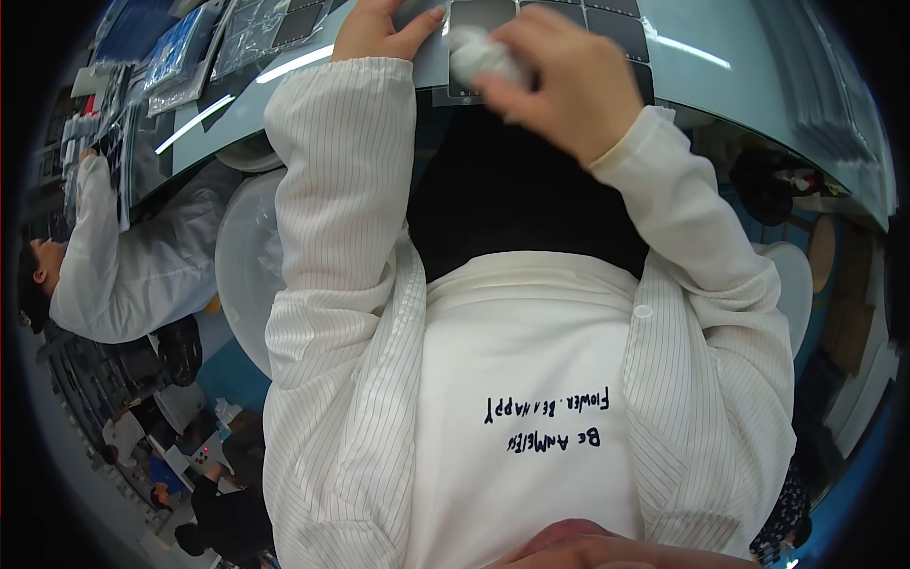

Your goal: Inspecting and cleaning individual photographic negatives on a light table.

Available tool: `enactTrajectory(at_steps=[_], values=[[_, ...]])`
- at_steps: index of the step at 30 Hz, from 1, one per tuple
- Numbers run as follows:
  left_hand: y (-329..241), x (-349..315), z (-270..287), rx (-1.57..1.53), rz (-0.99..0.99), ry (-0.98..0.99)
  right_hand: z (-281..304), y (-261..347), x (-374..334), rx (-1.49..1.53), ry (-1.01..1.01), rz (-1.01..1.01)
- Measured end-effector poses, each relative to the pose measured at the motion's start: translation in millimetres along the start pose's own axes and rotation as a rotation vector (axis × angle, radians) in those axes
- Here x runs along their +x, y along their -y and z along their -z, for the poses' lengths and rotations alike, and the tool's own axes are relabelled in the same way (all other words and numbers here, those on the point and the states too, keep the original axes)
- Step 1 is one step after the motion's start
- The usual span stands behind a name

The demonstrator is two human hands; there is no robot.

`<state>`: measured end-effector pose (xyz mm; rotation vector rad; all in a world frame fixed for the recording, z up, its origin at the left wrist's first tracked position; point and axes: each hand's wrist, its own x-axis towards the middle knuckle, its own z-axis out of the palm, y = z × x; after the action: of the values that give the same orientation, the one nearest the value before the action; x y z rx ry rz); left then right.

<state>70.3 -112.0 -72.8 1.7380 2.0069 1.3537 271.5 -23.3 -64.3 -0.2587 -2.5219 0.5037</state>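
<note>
My right hand (573, 81), somewhat blurred, grips a crumpled white cloth (485, 59) over a sheet of dark grey panels with rounded corners (611, 28). The cloth rests on or just above the panels; I cannot tell which. To the left, my left hand (379, 33) lies on the table beside the sheet's left edge, its thumb spread away from the other fingers. The top edge of the view cuts off its fingertips. I see nothing held in it.
The glossy pale table (697, 81) has a near edge close to my body. Clear plastic bags (251, 43) and blue packs (175, 52) lie at its left, and a stack of thin sheets (825, 85) stands at right. A co-worker in a white sleeve (142, 270) sits on my left.
</note>
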Motion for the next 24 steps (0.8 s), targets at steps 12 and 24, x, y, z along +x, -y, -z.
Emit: enactTrajectory(at_steps=[12,24], values=[[4,0,-3,0.026,-0.012,0.037,48,-50,-32,0.169,0.09,0.046],[5,-2,2,0.185,-0.039,0.088,77,-79,-27,0.298,0.197,0.014]])
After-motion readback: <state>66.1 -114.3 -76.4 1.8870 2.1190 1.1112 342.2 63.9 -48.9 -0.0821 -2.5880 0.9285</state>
